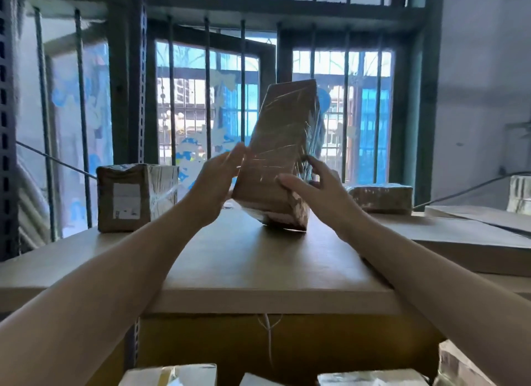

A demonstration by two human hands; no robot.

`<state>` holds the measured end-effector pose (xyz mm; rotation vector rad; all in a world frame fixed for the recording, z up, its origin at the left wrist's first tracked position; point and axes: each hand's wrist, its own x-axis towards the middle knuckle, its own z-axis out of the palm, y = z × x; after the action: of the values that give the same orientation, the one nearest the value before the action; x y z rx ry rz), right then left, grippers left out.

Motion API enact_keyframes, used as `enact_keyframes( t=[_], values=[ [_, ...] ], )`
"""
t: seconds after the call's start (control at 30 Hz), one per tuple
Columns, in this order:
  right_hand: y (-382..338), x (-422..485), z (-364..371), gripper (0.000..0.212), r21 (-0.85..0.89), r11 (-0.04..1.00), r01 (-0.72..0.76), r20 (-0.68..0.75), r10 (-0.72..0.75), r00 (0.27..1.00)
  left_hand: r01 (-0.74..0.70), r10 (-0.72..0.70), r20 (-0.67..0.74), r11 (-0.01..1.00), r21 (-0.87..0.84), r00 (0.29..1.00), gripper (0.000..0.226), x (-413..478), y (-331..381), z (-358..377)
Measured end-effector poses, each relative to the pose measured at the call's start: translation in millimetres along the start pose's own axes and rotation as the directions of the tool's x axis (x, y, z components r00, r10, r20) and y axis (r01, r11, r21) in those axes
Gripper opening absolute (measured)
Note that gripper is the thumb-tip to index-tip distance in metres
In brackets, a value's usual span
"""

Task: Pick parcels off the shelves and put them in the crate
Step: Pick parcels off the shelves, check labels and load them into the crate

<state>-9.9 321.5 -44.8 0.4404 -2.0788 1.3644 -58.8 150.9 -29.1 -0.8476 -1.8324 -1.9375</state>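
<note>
Parcels stand along the shelf board (244, 256). At its left end we see a boxy parcel (135, 196) in brown wrap and clear film, its white label (126, 197) too blurred to read. Our left hand (218, 181) lies straight-fingered against the left side of the tall parcel (281, 144), brown cardboard under glossy film, tilted with its lower end on the board. Our right hand (319, 187) grips its right edge, thumb across the front. Further right lies a flat parcel (382, 197), film-wrapped.

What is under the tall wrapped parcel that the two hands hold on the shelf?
Only the shelf board shows: the tall parcel is tilted, with its lower edge on the board. The spot beneath that edge is covered by the parcel itself.
</note>
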Motion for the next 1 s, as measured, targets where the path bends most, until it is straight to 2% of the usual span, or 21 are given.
enact_keyframes(
  t=[0.07,0.1,0.13,0.2,0.27,0.3,0.37,0.43,0.5,0.57,0.63,0.67,0.77,0.83,0.9,1.0],
  values=[
    [0.3,-0.6,0.3,0.025,0.083,0.996,0.043,-0.008,-0.042,0.999,0.055,-0.055,-0.003,0.998,-0.04,0.998,0.011,0.5,-1.0,-7.1],
    [-0.2,-0.5,1.0,0.023,0.131,0.99,0.051,-0.015,-0.05,0.999,0.073,-0.073,0.021,0.997,-0.039,0.997,0.007,-0.5,-1.9,-10.0],
    [-0.9,-0.5,1.0,0.024,0.184,0.982,0.046,-0.027,-0.041,0.999,0.105,-0.104,0.051,0.994,-0.021,0.993,0.013,-1.6,-3.0,-11.4],
    [-0.6,-1.2,-0.3,0.038,0.24,0.97,0.026,-0.041,-0.016,0.999,0.216,-0.221,0.093,0.974,0.063,0.971,0.051,-5.6,-5.0,-11.1],
    [3.1,-2.6,-1.9,0.058,0.118,0.992,0.051,-0.048,-0.045,0.998,0.309,-0.333,0.117,0.933,0.187,0.936,0.101,-7.8,-7.4,-8.8],
    [4.4,-2.9,-2.9,0.065,0.014,0.997,0.07,-0.052,-0.069,0.996,0.324,-0.361,0.132,0.915,0.241,0.923,0.116,-8.4,-8.3,-7.5],
    [5.6,-2.5,-3.9,0.074,-0.113,0.991,0.068,-0.042,-0.073,0.996,0.32,-0.386,0.142,0.882,0.347,0.911,0.124,-7.7,-9.2,-3.5],
    [6.1,-1.9,-2.6,0.088,-0.147,0.988,0.045,-0.016,-0.047,0.999,0.313,-0.401,0.15,0.858,0.407,0.904,0.121,-7.2,-8.4,1.0],
    [5.5,-2.4,1.0,0.111,-0.186,0.982,0.038,-0.014,-0.041,0.999,0.28,-0.39,0.24,0.878,0.388,0.889,0.113,-8.8,-9.2,-1.2],
    [4.7,-3.0,3.1,0.129,-0.231,0.973,0.014,-0.03,-0.022,0.999,0.211,-0.321,0.304,0.915,0.344,0.897,0.087,-8.2,-9.5,-11.6],
    [5.1,-3.9,1.3,0.132,-0.27,0.962,-0.05,-0.069,0.032,0.997,0.243,-0.298,0.231,0.94,0.237,0.926,0.081,-4.9,-9.0,-22.4],
    [7.0,-2.5,-0.6,0.123,-0.254,0.964,-0.079,-0.089,0.058,0.994,0.264,-0.297,0.174,0.946,0.191,0.939,0.077,-3.4,-8.5,-24.9],
    [11.4,0.2,-1.9,0.062,-0.142,0.987,-0.077,-0.064,0.069,0.996,0.16,-0.171,0.042,0.968,0.192,0.984,0.034,2.4,-7.9,-24.7],
    [13.5,1.3,0.0,0.039,-0.024,0.996,-0.084,-0.071,0.082,0.994,0.098,-0.102,0.009,0.971,0.217,0.995,0.02,3.2,-8.7,-23.4],
    [13.0,2.3,0.7,0.029,0.048,0.995,-0.09,-0.102,0.094,0.99,0.053,-0.056,0.006,0.968,0.246,0.998,0.016,1.6,-11.2,-24.2],
    [14.0,3.1,0.9,0.045,0.059,0.994,-0.097,-0.115,0.103,0.988,0.008,-0.009,0.001,0.969,0.248,1.0,0.011,-1.3,-12.5,-24.4]
  ],
)
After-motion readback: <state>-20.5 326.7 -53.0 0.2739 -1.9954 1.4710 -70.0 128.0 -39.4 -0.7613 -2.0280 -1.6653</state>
